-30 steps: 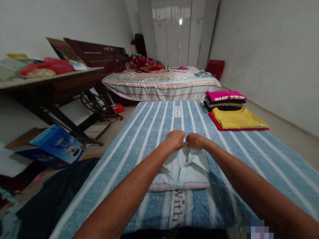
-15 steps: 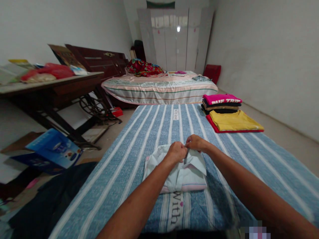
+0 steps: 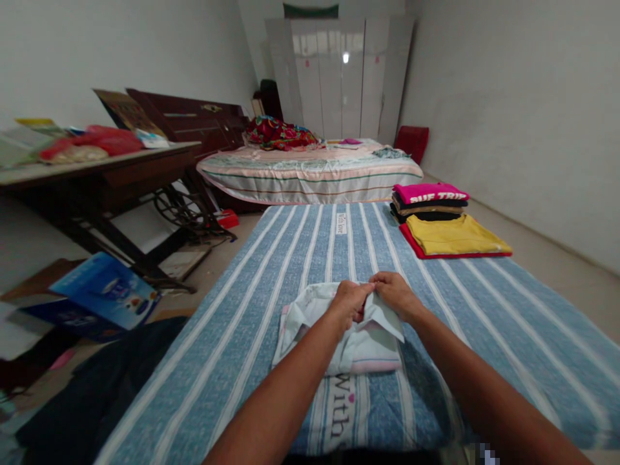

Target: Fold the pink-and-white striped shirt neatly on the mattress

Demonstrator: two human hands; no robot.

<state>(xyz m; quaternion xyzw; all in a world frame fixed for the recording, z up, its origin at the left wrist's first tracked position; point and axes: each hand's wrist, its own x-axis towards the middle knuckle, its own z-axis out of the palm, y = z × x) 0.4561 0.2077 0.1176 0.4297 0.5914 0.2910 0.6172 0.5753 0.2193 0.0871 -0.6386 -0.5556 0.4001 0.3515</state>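
A folded pale shirt point(image 3: 310, 310) with a collar and pinkish lower edge lies on the blue-and-white striped cover point(image 3: 271, 290) in front of me. My left hand point(image 3: 351, 302) is closed on the shirt's collar near its middle. Right beside it, my right hand point(image 3: 394, 292) pinches the collar's right part, lifting it a little. The fingertips of both hands nearly meet. Part of the collar is hidden beneath my hands.
To the right lie a folded yellow shirt point(image 3: 450, 236) on a red one and a stack topped by a pink shirt point(image 3: 429, 192). A sewing-machine table point(image 3: 159, 152) and a blue box point(image 3: 106, 290) stand left. Behind are a bed point(image 3: 310, 177) and a wardrobe point(image 3: 329, 84).
Both hands have shifted slightly to the right along the collar. The collar's right part is raised a bit more. The folded stacks have stayed put.
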